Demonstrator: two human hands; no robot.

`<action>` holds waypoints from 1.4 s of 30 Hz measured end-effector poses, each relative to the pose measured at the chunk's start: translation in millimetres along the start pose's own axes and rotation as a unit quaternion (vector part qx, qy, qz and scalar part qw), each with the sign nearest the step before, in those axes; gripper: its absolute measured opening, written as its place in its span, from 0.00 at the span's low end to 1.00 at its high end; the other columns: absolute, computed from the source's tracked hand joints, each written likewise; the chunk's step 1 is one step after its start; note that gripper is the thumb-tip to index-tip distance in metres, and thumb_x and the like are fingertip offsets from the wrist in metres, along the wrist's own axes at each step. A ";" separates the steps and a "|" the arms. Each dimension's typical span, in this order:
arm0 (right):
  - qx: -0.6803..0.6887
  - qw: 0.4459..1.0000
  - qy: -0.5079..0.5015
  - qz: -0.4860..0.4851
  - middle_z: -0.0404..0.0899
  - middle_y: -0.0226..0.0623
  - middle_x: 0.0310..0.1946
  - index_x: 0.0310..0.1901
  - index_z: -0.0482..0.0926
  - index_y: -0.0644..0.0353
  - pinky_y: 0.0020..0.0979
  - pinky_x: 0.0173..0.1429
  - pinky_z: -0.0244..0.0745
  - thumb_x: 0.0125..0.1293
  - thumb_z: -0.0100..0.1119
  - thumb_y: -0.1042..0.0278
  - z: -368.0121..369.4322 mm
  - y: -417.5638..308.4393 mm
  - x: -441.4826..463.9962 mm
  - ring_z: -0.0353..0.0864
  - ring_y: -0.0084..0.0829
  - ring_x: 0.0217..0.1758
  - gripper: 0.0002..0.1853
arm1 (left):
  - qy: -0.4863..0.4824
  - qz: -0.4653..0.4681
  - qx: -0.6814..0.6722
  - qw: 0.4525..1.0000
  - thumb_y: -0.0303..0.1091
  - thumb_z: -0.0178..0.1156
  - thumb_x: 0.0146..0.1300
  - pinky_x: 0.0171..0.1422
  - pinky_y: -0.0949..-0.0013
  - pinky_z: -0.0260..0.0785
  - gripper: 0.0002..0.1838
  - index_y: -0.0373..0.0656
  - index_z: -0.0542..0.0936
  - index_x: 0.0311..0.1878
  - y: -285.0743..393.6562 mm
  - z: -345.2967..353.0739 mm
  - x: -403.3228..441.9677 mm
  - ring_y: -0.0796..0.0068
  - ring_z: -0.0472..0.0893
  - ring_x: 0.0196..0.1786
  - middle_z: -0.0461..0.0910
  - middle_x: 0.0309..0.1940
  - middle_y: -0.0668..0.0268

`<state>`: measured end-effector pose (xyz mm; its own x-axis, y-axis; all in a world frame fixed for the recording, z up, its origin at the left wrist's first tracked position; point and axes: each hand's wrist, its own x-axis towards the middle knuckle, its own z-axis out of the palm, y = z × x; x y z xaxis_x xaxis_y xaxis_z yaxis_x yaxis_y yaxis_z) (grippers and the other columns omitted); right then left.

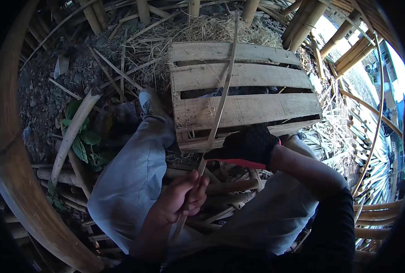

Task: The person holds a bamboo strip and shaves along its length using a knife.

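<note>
A long, thin bamboo strip [225, 86] runs from between my knees up across a slatted wooden crate [270, 107]. My left hand [186, 195] is bare and closed around the lower part of the strip. Just above it, my right hand [248, 146], in a black glove with a red edge, is closed with its fingertips at the strip, by the crate's near edge. The glove hides most of its grip; whether it also holds a tool I cannot tell.
Straw [211, 32] lies behind the crate. A thick bamboo pole [25, 182] curves along the left, and a split bamboo piece [75, 134] leans near a leafy plant [78, 148]. Many cut bamboo sticks [371, 159] are piled on the right. Bamboo pieces [232, 187] lie between my legs.
</note>
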<state>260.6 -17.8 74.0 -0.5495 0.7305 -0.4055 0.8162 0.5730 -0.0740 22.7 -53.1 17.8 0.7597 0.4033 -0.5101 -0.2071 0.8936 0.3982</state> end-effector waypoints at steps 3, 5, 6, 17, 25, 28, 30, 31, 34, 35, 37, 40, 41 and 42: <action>0.014 0.997 0.064 -0.044 0.84 0.30 0.46 0.63 0.72 0.23 0.38 0.47 0.80 0.71 0.43 0.46 9.3 -13.4 -7.4 0.86 0.36 0.45 0.20 | -0.027 -0.025 0.010 0.999 0.52 0.41 0.77 0.11 0.81 0.45 0.18 0.49 0.67 0.38 5.1 -3.6 -6.0 0.89 0.55 0.11 0.57 0.13 0.79; 0.025 0.993 0.096 -0.065 0.84 0.30 0.47 0.64 0.71 0.22 0.37 0.47 0.80 0.71 0.46 0.50 14.6 -11.9 -8.2 0.86 0.36 0.45 0.21 | -0.072 -0.037 -0.052 0.995 0.53 0.41 0.77 0.11 0.83 0.43 0.18 0.50 0.66 0.37 4.1 -4.8 -8.4 0.90 0.54 0.11 0.54 0.12 0.79; 0.027 0.987 0.129 -0.089 0.84 0.31 0.48 0.63 0.71 0.22 0.38 0.47 0.80 0.70 0.46 0.51 19.3 -3.0 -7.1 0.85 0.37 0.46 0.21 | -0.072 -0.038 -0.052 0.995 0.53 0.41 0.77 0.11 0.83 0.43 0.18 0.50 0.66 0.37 2.5 -5.0 -8.2 0.90 0.54 0.11 0.54 0.12 0.79; -0.036 0.997 0.015 0.070 0.83 0.35 0.46 0.66 0.69 0.25 0.41 0.51 0.79 0.73 0.37 0.39 -2.0 23.4 8.2 0.84 0.41 0.49 0.23 | -0.149 -0.011 -0.166 0.975 0.49 0.37 0.79 0.09 0.84 0.44 0.16 0.53 0.63 0.34 -3.9 -19.0 0.3 0.91 0.53 0.11 0.52 0.12 0.80; -0.052 0.997 0.058 0.026 0.83 0.34 0.43 0.66 0.68 0.24 0.40 0.45 0.80 0.72 0.42 0.42 1.0 37.2 8.5 0.85 0.41 0.45 0.22 | -0.128 -0.018 -0.169 0.977 0.46 0.34 0.79 0.07 0.83 0.45 0.16 0.52 0.63 0.34 0.5 -11.9 -7.7 0.90 0.54 0.09 0.53 0.11 0.78; -0.044 0.996 0.052 0.062 0.83 0.36 0.44 0.65 0.69 0.25 0.39 0.47 0.80 0.72 0.41 0.41 -6.8 41.7 13.0 0.85 0.41 0.45 0.22 | -0.139 -0.015 -0.195 0.971 0.44 0.32 0.80 0.07 0.82 0.45 0.16 0.51 0.63 0.34 1.9 -14.8 -4.7 0.88 0.54 0.08 0.53 0.10 0.77; -0.055 0.997 0.035 0.050 0.83 0.36 0.45 0.65 0.70 0.24 0.39 0.51 0.79 0.72 0.39 0.38 -12.7 25.7 7.5 0.84 0.41 0.48 0.23 | -0.147 -0.010 -0.200 0.969 0.44 0.32 0.80 0.07 0.82 0.45 0.16 0.51 0.63 0.34 2.0 -18.4 -4.9 0.88 0.54 0.08 0.53 0.10 0.77; -0.065 0.997 0.016 0.039 0.83 0.37 0.47 0.64 0.70 0.24 0.39 0.54 0.78 0.72 0.36 0.35 -12.9 18.4 5.0 0.84 0.40 0.50 0.24 | -0.171 -0.018 -0.214 0.962 0.46 0.34 0.79 0.07 0.84 0.44 0.16 0.52 0.63 0.35 0.9 -20.4 -5.4 0.90 0.53 0.09 0.52 0.11 0.78; -0.065 0.991 0.111 0.034 0.83 0.35 0.50 0.61 0.76 0.30 0.40 0.57 0.76 0.69 0.34 0.28 17.0 7.2 9.4 0.83 0.40 0.51 0.30 | -0.167 -0.024 -0.212 0.963 0.49 0.36 0.79 0.08 0.85 0.44 0.17 0.52 0.63 0.35 -0.6 -15.3 -4.6 0.92 0.53 0.10 0.52 0.11 0.79; 0.029 0.994 0.031 0.101 0.83 0.33 0.51 0.56 0.81 0.40 0.40 0.56 0.77 0.67 0.36 0.25 -8.2 4.0 7.6 0.84 0.40 0.50 0.34 | -0.138 -0.026 -0.190 0.972 0.49 0.36 0.79 0.08 0.85 0.44 0.17 0.52 0.63 0.34 -1.1 -13.0 -6.6 0.92 0.53 0.10 0.52 0.11 0.79; -0.026 0.994 0.050 0.091 0.83 0.32 0.45 0.58 0.78 0.38 0.39 0.48 0.78 0.67 0.42 0.36 4.5 58.5 15.4 0.85 0.39 0.45 0.26 | -0.153 -0.034 -0.201 0.967 0.49 0.36 0.79 0.08 0.85 0.43 0.17 0.52 0.63 0.34 -2.0 -11.6 -11.3 0.92 0.53 0.10 0.52 0.11 0.79; -0.075 0.987 0.099 0.105 0.84 0.32 0.38 0.64 0.73 0.28 0.37 0.41 0.80 0.69 0.49 0.50 1.8 69.8 12.4 0.85 0.36 0.40 0.21 | -0.163 -0.033 -0.202 0.965 0.48 0.35 0.79 0.07 0.85 0.43 0.17 0.52 0.62 0.34 -2.1 -8.4 -9.9 0.92 0.53 0.09 0.52 0.11 0.79; -0.082 0.986 0.105 0.103 0.84 0.31 0.37 0.63 0.73 0.28 0.36 0.41 0.80 0.69 0.49 0.49 -4.1 60.8 10.8 0.85 0.35 0.39 0.21 | -0.151 -0.028 -0.195 0.969 0.48 0.35 0.79 0.07 0.85 0.43 0.17 0.52 0.62 0.34 -2.4 -7.9 -9.0 0.92 0.53 0.09 0.52 0.11 0.79; -0.081 0.986 0.106 0.103 0.84 0.31 0.37 0.63 0.73 0.28 0.36 0.41 0.80 0.69 0.49 0.49 -2.3 52.2 10.0 0.85 0.35 0.39 0.21 | -0.150 -0.028 -0.195 0.969 0.48 0.35 0.79 0.07 0.85 0.43 0.17 0.52 0.62 0.34 -2.2 -9.3 -9.3 0.92 0.53 0.09 0.52 0.11 0.79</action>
<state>297.3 20.3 68.2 -0.4142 0.8888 -0.1959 0.8847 0.4438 0.1428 10.4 -57.0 14.6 0.9093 0.3284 -0.2558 -0.3324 0.9427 0.0286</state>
